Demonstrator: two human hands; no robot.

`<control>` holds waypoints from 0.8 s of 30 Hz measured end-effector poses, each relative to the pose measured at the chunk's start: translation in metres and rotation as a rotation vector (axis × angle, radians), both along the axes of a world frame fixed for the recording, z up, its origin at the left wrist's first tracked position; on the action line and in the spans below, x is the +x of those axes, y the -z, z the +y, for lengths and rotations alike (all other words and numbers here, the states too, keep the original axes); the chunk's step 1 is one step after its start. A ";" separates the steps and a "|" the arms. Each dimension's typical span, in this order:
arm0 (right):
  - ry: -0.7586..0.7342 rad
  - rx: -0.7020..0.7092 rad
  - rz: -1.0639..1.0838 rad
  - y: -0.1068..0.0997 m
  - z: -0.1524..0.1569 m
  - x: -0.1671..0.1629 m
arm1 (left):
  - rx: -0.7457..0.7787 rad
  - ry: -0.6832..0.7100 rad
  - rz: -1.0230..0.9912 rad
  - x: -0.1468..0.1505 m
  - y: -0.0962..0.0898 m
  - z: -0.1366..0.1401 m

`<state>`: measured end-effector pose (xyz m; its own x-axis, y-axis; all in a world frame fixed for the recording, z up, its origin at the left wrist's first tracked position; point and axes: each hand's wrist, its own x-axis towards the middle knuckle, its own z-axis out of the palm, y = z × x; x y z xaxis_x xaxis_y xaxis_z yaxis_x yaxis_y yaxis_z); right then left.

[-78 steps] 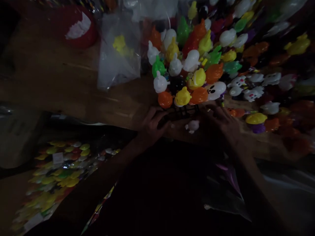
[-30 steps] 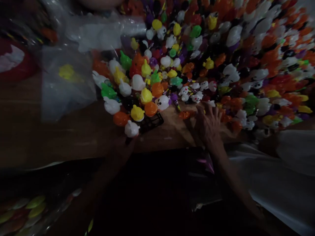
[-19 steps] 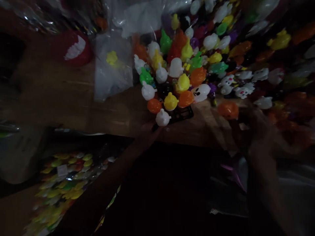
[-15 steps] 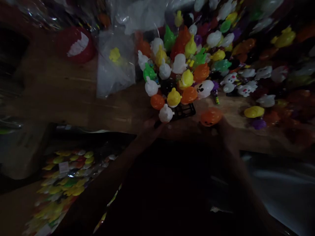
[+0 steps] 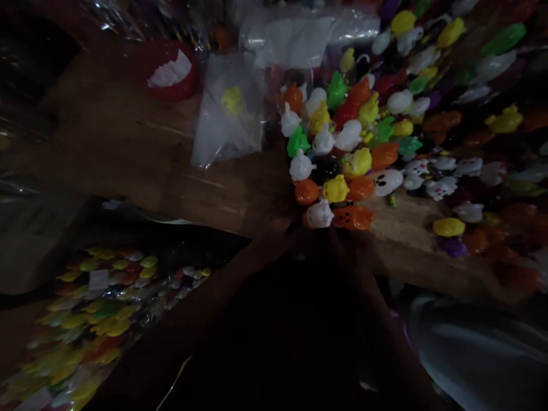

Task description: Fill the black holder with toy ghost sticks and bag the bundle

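A cluster of small plastic figure toys stands packed in a black grid rack, which the toys now almost wholly cover. My left hand [image 5: 276, 233] is at the rack's near left corner, its fingers dark and seemingly closed on the edge. Beside it, a white toy [image 5: 319, 214] sits in the front row. My right hand [image 5: 351, 246] grips an orange toy with a black face [image 5: 353, 217] from below, right next to the white one. Behind them are an orange toy [image 5: 306, 192], a yellow toy [image 5: 335, 188] and a white skull-faced toy [image 5: 387, 182].
Many loose toys heap up on the right of the wooden table [image 5: 141, 165]. To the left lie a clear plastic bag [image 5: 229, 134] with a yellow piece and a red bowl [image 5: 182, 91] with paper. Bagged toys [image 5: 98, 314] are lower left; a grey sheet-like surface [image 5: 454, 348] is lower right.
My right hand has brought the orange toy left, into the front row beside the white toy. The view has shifted, so the table things appear further right.
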<state>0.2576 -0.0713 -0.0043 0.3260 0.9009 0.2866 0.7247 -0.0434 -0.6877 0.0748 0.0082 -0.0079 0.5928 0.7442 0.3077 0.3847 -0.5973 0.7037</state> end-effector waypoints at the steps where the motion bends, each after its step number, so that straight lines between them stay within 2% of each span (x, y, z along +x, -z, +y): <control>1: -0.029 -0.014 -0.029 0.001 0.000 0.004 | -0.009 0.009 0.008 0.000 -0.001 0.000; 5: -0.082 -0.092 -0.052 -0.004 -0.002 0.015 | -0.022 -0.002 0.016 0.000 -0.002 0.001; 8: -0.101 -0.103 -0.036 -0.013 -0.001 0.010 | -0.038 0.005 0.011 -0.002 0.000 0.001; 15: -0.165 0.011 -0.006 -0.011 0.003 -0.014 | -0.053 -0.108 0.000 -0.001 0.010 -0.006; 21: -0.294 0.047 0.098 -0.025 -0.007 0.002 | -0.028 -0.140 0.001 -0.001 0.020 -0.009; 22: -0.260 0.057 0.085 -0.028 -0.010 0.010 | -0.040 -0.141 0.018 -0.003 0.022 -0.009; 24: -0.081 0.077 0.027 -0.030 -0.013 0.033 | -0.063 -0.153 0.051 -0.006 0.025 -0.009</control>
